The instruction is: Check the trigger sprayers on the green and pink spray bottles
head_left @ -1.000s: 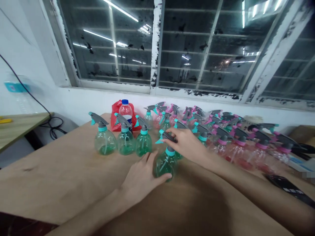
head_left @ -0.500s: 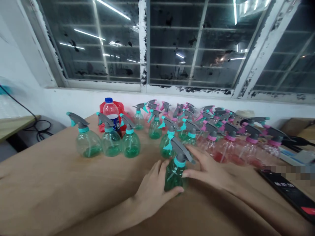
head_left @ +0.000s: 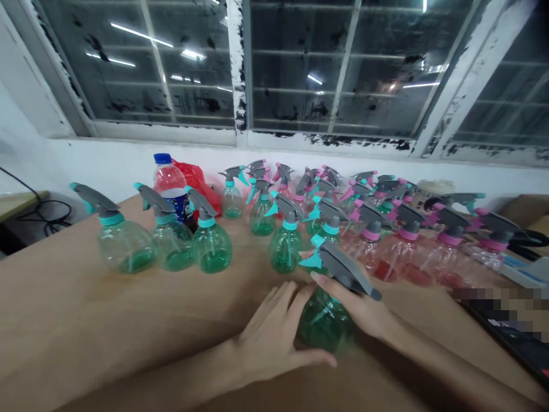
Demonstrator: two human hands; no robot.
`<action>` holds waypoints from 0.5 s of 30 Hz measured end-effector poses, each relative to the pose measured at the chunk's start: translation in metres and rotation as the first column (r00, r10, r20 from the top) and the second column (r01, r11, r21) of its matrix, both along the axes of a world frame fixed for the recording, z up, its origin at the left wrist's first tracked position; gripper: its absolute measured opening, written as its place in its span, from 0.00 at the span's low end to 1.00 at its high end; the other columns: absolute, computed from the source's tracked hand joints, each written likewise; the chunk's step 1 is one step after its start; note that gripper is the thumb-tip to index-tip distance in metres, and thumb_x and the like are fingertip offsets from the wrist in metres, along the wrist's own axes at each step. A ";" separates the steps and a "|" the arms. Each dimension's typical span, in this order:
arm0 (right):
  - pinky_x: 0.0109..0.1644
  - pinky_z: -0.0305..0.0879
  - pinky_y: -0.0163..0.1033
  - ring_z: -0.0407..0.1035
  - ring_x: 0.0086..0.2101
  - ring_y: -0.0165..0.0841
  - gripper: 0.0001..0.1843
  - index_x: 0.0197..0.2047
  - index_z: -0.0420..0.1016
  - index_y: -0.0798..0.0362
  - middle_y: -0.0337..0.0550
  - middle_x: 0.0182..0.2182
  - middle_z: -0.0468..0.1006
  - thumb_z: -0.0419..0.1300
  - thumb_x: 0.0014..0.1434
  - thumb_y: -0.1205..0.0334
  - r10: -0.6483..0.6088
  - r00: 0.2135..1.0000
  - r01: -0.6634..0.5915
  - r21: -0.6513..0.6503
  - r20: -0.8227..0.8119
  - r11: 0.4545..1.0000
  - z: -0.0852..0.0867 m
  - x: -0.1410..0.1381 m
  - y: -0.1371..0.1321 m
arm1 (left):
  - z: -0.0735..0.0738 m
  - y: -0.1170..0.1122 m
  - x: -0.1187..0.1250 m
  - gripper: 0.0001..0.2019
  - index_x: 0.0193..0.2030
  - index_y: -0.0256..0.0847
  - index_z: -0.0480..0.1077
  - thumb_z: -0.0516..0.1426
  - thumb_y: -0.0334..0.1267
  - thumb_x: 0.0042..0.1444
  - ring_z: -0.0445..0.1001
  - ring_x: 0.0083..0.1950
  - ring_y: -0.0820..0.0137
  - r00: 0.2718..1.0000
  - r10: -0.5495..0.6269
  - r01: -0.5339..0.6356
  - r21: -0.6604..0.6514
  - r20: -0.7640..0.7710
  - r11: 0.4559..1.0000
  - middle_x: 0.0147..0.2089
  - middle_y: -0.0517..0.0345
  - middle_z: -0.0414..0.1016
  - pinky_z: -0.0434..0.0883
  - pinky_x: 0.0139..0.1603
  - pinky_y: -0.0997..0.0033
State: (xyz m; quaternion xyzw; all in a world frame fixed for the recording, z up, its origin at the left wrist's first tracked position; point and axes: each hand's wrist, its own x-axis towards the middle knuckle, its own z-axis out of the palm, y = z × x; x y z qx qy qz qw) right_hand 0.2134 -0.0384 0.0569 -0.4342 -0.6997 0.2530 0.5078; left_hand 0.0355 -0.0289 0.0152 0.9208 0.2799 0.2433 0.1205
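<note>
In front of me stands a green spray bottle [head_left: 323,326] with a grey trigger head and turquoise collar and trigger. My left hand [head_left: 272,332] cups the left side of its body, the thumb reaching across the near side. My right hand [head_left: 364,306] is closed around the neck just below the head, hiding most of the collar. Directly behind it is another green spray bottle [head_left: 285,249]. Farther left, three more stand in a short row, the nearest being a green-tinted spray bottle [head_left: 212,246].
Pink-collared spray bottles [head_left: 398,257] form a row to the right, with several more crowded behind. A blue-capped drink bottle [head_left: 169,180] and a red plastic bag [head_left: 195,180] stand back left. At the right lies a dark phone [head_left: 506,332]. A windowed wall [head_left: 124,157] bounds the table.
The held bottle is nearer and farther right, its head tilting down to the right. My right hand has closed around its neck. The view has shifted, so the rear bottles look larger.
</note>
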 end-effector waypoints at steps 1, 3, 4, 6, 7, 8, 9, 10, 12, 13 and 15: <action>0.40 0.67 0.46 0.70 0.34 0.38 0.10 0.42 0.74 0.45 0.40 0.33 0.75 0.57 0.56 0.60 0.014 1.000 -0.014 0.006 0.005 1.000 -0.001 0.001 0.003 | -0.003 0.004 -0.007 0.45 0.65 0.35 0.51 0.56 0.66 0.50 0.66 0.55 0.50 0.999 -0.029 0.028 -0.010 -0.024 1.000 0.56 0.41 0.65 0.64 0.54 0.48; 0.40 0.66 0.45 0.70 0.33 0.38 0.14 0.45 0.74 0.44 0.39 0.34 0.76 0.56 0.55 0.63 0.039 0.999 -0.039 0.002 0.016 0.999 -0.003 0.002 0.008 | -0.009 0.012 -0.022 0.44 0.67 0.37 0.47 0.55 0.64 0.53 0.59 0.62 0.49 0.994 -0.042 0.038 -0.042 -0.098 0.998 0.63 0.39 0.58 0.59 0.58 0.46; 0.41 0.66 0.44 0.69 0.33 0.37 0.16 0.47 0.73 0.43 0.39 0.35 0.76 0.56 0.55 0.65 0.053 0.998 -0.053 -0.008 0.017 0.999 -0.004 0.002 0.011 | -0.011 0.016 -0.029 0.44 0.68 0.37 0.46 0.55 0.64 0.54 0.56 0.64 0.49 0.990 -0.032 0.025 -0.054 -0.136 0.998 0.65 0.40 0.56 0.57 0.60 0.45; 0.41 0.65 0.43 0.69 0.34 0.37 0.18 0.49 0.73 0.43 0.38 0.35 0.76 0.56 0.55 0.66 0.087 0.996 -0.087 -0.028 0.008 0.996 -0.006 0.003 0.017 | -0.014 0.021 -0.039 0.43 0.68 0.37 0.46 0.54 0.63 0.55 0.53 0.66 0.50 0.978 -0.021 0.005 -0.076 -0.209 0.997 0.67 0.41 0.52 0.54 0.62 0.45; 0.41 0.64 0.43 0.69 0.34 0.37 0.19 0.50 0.72 0.43 0.38 0.34 0.76 0.56 0.55 0.67 0.108 0.994 -0.108 -0.033 -0.001 0.994 -0.006 0.002 0.019 | -0.014 0.023 -0.042 0.43 0.68 0.37 0.46 0.54 0.63 0.55 0.52 0.67 0.51 0.971 -0.019 0.000 -0.081 -0.237 0.997 0.68 0.42 0.52 0.53 0.63 0.46; 0.41 0.64 0.42 0.68 0.33 0.37 0.20 0.50 0.72 0.43 0.38 0.33 0.75 0.56 0.54 0.67 0.126 0.992 -0.126 -0.038 -0.009 0.991 -0.007 0.002 0.022 | -0.014 0.024 -0.044 0.43 0.68 0.37 0.47 0.54 0.63 0.55 0.51 0.67 0.51 0.966 -0.021 0.000 -0.083 -0.257 0.997 0.68 0.43 0.51 0.52 0.63 0.47; 0.40 0.63 0.42 0.68 0.32 0.36 0.21 0.51 0.72 0.43 0.37 0.32 0.75 0.56 0.55 0.67 0.137 0.991 -0.137 -0.041 -0.014 0.990 -0.008 0.001 0.024 | -0.013 0.025 -0.045 0.43 0.68 0.37 0.47 0.53 0.63 0.56 0.50 0.67 0.52 0.962 -0.025 0.003 -0.082 -0.271 0.997 0.68 0.43 0.50 0.51 0.64 0.47; 0.39 0.63 0.41 0.67 0.31 0.36 0.20 0.51 0.72 0.42 0.37 0.31 0.74 0.56 0.55 0.67 0.141 0.990 -0.142 -0.040 -0.020 0.989 -0.008 0.001 0.025 | -0.013 0.025 -0.045 0.43 0.69 0.37 0.46 0.52 0.64 0.56 0.49 0.68 0.52 0.959 -0.033 0.010 -0.081 -0.282 0.997 0.69 0.43 0.49 0.50 0.64 0.48; 0.38 0.62 0.41 0.65 0.30 0.35 0.19 0.49 0.73 0.42 0.37 0.30 0.73 0.56 0.55 0.66 0.140 0.990 -0.141 -0.044 -0.023 0.989 -0.009 -0.001 0.028 | -0.012 0.026 -0.044 0.43 0.69 0.36 0.46 0.51 0.65 0.56 0.48 0.68 0.52 0.952 -0.050 0.026 -0.084 -0.302 0.996 0.69 0.44 0.48 0.48 0.65 0.48; 0.37 0.62 0.41 0.64 0.29 0.34 0.18 0.49 0.73 0.42 0.36 0.30 0.72 0.56 0.55 0.65 0.135 0.991 -0.136 -0.054 -0.023 0.989 -0.010 -0.001 0.028 | -0.011 0.025 -0.043 0.44 0.69 0.36 0.46 0.50 0.66 0.56 0.47 0.69 0.53 0.949 -0.056 0.031 -0.084 -0.311 0.996 0.70 0.44 0.47 0.47 0.66 0.48; 0.35 0.61 0.40 0.62 0.27 0.33 0.16 0.48 0.73 0.42 0.35 0.28 0.70 0.57 0.56 0.64 0.123 0.992 -0.126 -0.083 -0.030 0.989 -0.011 -0.001 0.027 | -0.012 0.025 -0.043 0.44 0.69 0.35 0.46 0.49 0.66 0.56 0.46 0.69 0.54 0.944 -0.058 0.034 -0.079 -0.324 0.996 0.70 0.44 0.45 0.46 0.66 0.49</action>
